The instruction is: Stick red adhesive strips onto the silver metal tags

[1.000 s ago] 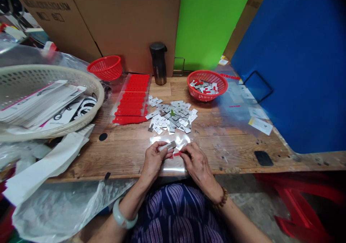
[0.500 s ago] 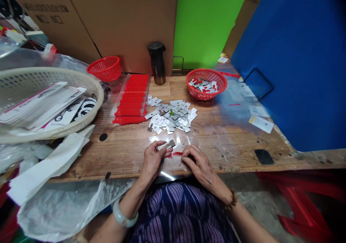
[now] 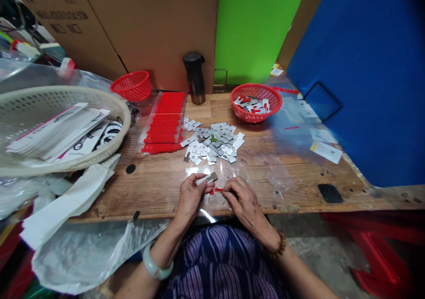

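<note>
Between thumb and fingers, my left hand grips a small flat metal plate, tilted up to the right. My right hand pinches a small red sticker piece at its right end, just below the plate. Another bit of red shows under my left fingertips. Both hands are over a clear plastic sheet near the table's front edge. Beyond it lies a loose heap of similar metal plates. Sheets of red stickers lie left of the heap.
A red basket holding plates with red parts stands at the back right, another red basket at the back left. A dark flask stands between them. A large cream basket fills the left. A blue panel bounds the right.
The whole view has shifted slightly to the left, so things appear a little further right. Both hands keep their hold on the plate and the red piece, with hardly any movement.
</note>
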The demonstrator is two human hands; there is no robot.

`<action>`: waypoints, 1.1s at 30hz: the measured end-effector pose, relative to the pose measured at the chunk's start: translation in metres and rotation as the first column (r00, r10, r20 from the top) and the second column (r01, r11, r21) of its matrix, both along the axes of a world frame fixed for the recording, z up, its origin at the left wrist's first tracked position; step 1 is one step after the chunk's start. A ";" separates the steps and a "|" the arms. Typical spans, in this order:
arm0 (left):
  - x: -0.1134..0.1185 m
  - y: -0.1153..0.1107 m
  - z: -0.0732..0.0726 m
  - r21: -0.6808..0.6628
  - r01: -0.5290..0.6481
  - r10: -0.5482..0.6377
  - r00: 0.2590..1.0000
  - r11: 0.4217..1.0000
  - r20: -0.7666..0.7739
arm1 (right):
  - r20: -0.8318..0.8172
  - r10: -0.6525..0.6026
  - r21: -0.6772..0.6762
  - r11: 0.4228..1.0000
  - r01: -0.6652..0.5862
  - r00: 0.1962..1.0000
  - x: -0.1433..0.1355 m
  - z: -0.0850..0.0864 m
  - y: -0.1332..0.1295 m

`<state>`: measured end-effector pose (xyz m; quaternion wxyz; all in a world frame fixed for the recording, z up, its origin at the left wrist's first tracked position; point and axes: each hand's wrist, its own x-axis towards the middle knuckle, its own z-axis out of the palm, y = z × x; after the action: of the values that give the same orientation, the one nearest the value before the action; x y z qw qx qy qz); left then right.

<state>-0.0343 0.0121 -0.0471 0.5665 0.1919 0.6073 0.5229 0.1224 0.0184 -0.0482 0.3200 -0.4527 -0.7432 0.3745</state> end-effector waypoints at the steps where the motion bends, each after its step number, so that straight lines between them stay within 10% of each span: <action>1: 0.000 0.000 0.000 0.000 -0.004 0.004 1.000 1.000 -0.003 | -0.023 0.017 -0.014 1.000 -0.017 1.000 0.002 0.001 0.000; 12: -0.007 -0.001 0.011 -0.085 0.108 -0.097 0.988 0.991 0.124 | -0.289 -0.047 -0.329 0.943 -0.053 0.956 0.014 0.006 0.006; 19: -0.010 -0.017 0.033 -0.153 0.242 -0.214 0.960 0.958 0.178 | -0.188 -0.051 -0.276 0.961 -0.003 0.981 0.009 0.020 0.007; 33: -0.008 -0.023 0.033 -0.126 0.290 -0.266 0.947 0.949 0.178 | -0.186 0.001 -0.255 0.966 -0.049 0.983 0.000 0.018 -0.001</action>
<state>-0.0428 -0.0113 -0.0140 0.6941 0.1903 0.5648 0.4038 0.1226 0.0177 -0.0299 0.3210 -0.4446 -0.6608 0.5125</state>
